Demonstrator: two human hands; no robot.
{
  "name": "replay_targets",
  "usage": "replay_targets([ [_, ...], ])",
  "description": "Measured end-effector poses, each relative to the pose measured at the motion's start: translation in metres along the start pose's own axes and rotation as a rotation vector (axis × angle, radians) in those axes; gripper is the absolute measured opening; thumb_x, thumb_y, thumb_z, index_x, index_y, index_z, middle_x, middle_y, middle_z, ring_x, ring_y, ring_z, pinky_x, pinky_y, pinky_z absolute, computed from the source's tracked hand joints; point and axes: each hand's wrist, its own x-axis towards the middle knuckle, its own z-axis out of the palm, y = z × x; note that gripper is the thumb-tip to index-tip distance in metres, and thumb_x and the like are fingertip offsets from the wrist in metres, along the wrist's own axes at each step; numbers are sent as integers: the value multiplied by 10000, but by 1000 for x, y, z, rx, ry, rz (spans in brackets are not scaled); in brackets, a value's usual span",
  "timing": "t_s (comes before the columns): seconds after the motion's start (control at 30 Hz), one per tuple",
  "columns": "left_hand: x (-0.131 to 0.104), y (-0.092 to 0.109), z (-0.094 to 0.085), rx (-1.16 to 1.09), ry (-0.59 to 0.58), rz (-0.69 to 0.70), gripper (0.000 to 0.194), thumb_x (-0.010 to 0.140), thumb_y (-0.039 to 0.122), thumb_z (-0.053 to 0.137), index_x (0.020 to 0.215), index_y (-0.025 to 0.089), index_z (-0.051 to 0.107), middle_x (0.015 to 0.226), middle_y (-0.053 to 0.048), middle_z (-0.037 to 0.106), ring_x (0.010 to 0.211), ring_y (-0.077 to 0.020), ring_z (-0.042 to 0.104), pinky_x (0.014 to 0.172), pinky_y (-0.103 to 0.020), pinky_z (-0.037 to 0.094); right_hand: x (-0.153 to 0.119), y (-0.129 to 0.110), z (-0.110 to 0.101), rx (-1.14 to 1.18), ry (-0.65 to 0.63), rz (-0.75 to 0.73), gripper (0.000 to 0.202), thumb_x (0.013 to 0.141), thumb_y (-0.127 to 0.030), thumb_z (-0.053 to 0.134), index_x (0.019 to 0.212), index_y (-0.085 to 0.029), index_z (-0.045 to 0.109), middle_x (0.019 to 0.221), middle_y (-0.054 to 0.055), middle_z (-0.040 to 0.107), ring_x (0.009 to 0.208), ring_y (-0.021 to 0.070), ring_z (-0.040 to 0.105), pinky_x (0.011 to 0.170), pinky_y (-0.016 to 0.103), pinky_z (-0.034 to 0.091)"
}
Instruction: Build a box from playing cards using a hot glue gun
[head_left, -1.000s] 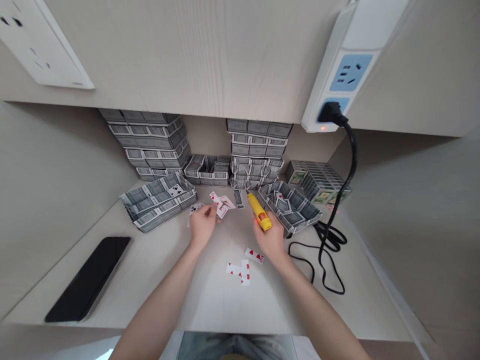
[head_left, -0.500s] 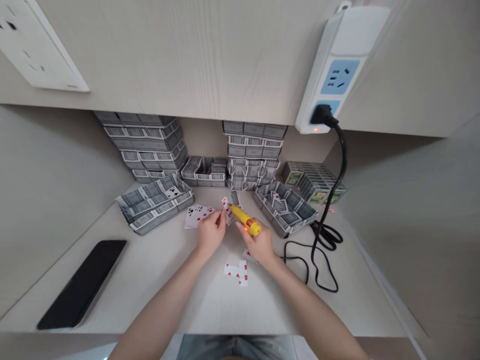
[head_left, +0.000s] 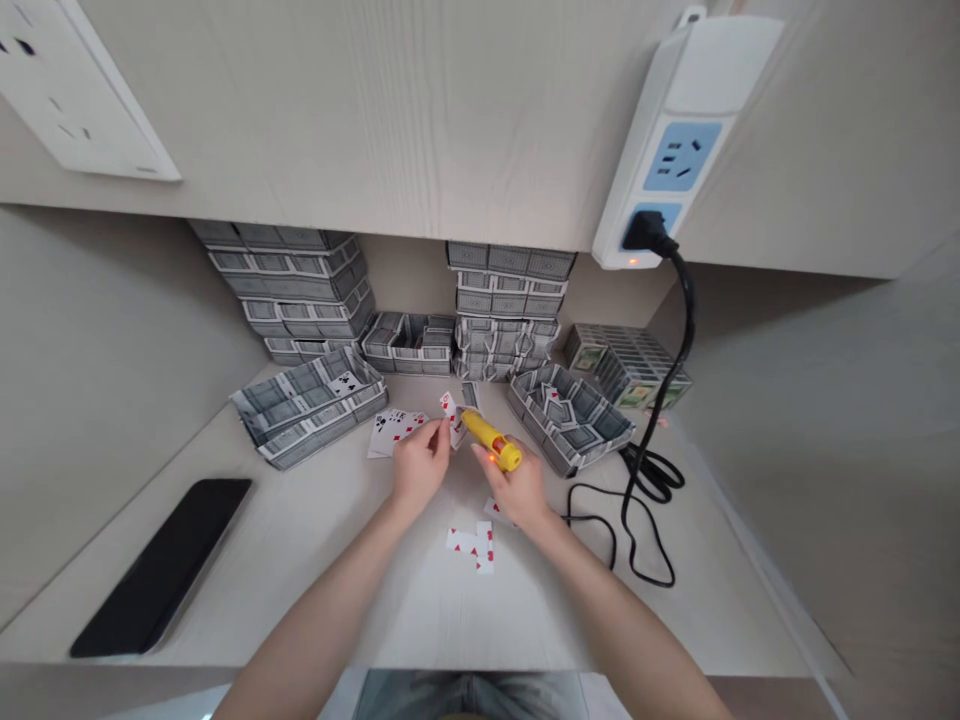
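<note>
My left hand [head_left: 420,460] pinches a small folded playing card piece [head_left: 448,404] with red marks. My right hand [head_left: 517,482] is wrapped round a yellow glue gun [head_left: 487,436], whose small orange light glows near the thumb. The gun's front end is close beside the card piece; whether they touch I cannot tell. Left of my left hand lie several fanned playing cards [head_left: 391,430]. Below my hands, joined card pieces with red marks [head_left: 478,545] rest on the desk. Another card [head_left: 496,512] is partly covered by my right hand.
Open boxes made of cards stand left [head_left: 311,410] and right [head_left: 570,425]. Stacked card boxes [head_left: 510,300] line the back. A black cord [head_left: 686,330] runs from the power strip [head_left: 664,165] and loops over the desk's right side. A black phone-like slab [head_left: 165,565] lies left.
The card piece in my left hand has tipped and shifted slightly left. My right hand and the glue gun are nearly still.
</note>
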Motion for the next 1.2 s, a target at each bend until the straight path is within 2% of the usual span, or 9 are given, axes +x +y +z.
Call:
replay_targets([
  [0.57,2,0,-1,-74,47,-29,287,824,375,424,749,173,614,569,-3,633,557,-118,581,594,-205,418,1,-2,-1,-10,-21,-1,347,837,-481,412,723,-178,539,653,40,576,629,160,540,592,249,396],
  [0.73,6,1,-6,-189,69,-124,282,816,390,435,740,177,603,551,0,622,517,-113,570,582,-209,434,0,-2,-2,-67,-33,-33,342,834,-475,417,709,-181,539,649,45,582,634,166,545,592,255,388],
  [0.87,14,-6,-10,-303,114,-236,318,803,429,434,721,164,589,516,0,594,485,-120,552,537,-218,434,-2,-1,-2,-21,-55,-46,308,832,-461,429,751,-183,535,684,38,596,640,156,562,584,239,387],
  [1.03,22,-15,-14,-323,188,-307,326,787,447,440,747,154,575,488,25,522,428,-104,480,459,-207,377,1,4,-2,-57,-18,25,291,841,-461,418,875,-187,506,801,50,609,733,183,592,599,250,395],
  [1.13,21,-16,-15,-227,190,-242,292,801,417,430,737,165,562,506,31,496,464,-96,457,478,-196,354,6,9,-2,-213,-90,110,278,835,-449,437,890,-183,495,835,75,599,718,207,597,565,268,383],
  [1.2,19,-15,-15,-163,167,-198,267,813,387,417,739,171,554,540,25,512,506,-97,465,501,-193,349,9,14,-3,-331,-156,186,228,826,-384,467,913,-175,493,881,98,585,699,216,598,546,280,377],
])
